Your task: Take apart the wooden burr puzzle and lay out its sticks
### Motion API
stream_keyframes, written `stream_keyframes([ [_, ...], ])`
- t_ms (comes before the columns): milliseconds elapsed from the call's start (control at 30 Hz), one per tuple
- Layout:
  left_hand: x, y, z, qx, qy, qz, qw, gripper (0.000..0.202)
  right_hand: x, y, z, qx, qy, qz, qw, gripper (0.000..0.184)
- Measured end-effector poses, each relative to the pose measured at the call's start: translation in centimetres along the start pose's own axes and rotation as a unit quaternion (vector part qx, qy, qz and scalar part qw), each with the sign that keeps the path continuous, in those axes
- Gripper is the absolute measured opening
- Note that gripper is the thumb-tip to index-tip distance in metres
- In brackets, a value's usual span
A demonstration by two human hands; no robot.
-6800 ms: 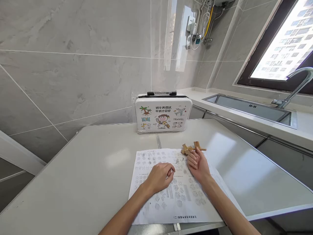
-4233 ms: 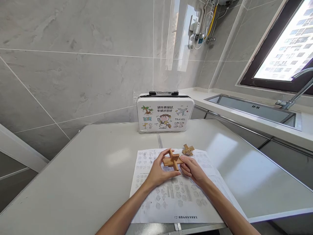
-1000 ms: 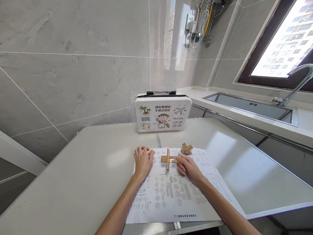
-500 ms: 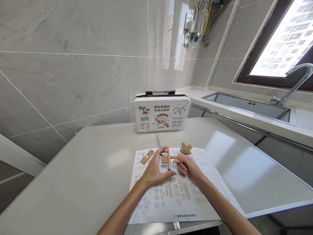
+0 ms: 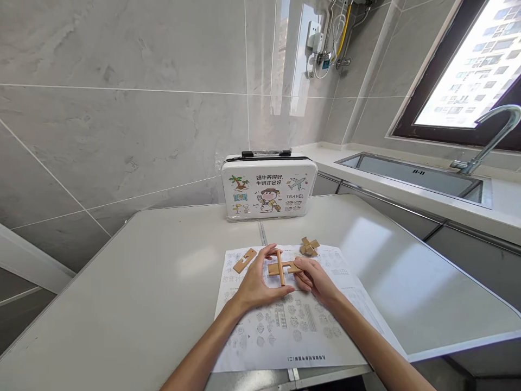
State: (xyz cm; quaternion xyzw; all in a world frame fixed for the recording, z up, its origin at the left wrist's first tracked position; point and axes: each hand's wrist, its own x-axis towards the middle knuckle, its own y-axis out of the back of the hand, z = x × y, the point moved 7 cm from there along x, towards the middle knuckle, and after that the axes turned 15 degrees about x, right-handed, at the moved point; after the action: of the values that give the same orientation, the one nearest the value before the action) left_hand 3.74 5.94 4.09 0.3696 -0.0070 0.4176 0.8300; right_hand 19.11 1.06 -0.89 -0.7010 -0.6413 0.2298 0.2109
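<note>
Now my left hand (image 5: pixel 257 282) grips the rod (image 5: pixel 280 269) by its ends — my right hand (image 5: pixel 317 278) pinches the crossing bar (image 5: pixel 274 270) at three o'clock. From the rod, a notched piece (image 5: pixel 240 265) lies toward nine, a cross (image 5: pixel 309 247) toward two.

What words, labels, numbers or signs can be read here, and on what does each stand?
"奶牛养得好, 牛奶才会好": front of the white case.
"TRAVEL": same front, at its right, under the airplane drawing.
Tiny lettering around the case's cartoons: too small to read.
Printed sheet: upside-down heading and captions too small to read surely.
Held wooden pieces: no lettering I can make out.
</note>
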Motion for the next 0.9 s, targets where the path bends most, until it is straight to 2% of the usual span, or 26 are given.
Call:
stream_keyframes([
  [500, -0.08, 0.0, -0.12, 0.015, -0.001, 0.003, 1.0, 0.101, 0.18, 0.45, 0.24, 0.003, 0.0, 0.0, 1.0, 0.052],
  [733, 0.05, 0.47, -0.39, 0.019, 0.02, 0.021, 0.999, 0.099, 0.11, 0.81, -0.25, 0.009, 0.019, 0.016, 1.0, 0.054],
  [900, 0.09, 0.53, -0.09, 0.012, 0.009, 0.018, 1.0, 0.098, 0.19, 0.93, -0.22, 0.012, 0.024, 0.02, 0.999, 0.055],
])
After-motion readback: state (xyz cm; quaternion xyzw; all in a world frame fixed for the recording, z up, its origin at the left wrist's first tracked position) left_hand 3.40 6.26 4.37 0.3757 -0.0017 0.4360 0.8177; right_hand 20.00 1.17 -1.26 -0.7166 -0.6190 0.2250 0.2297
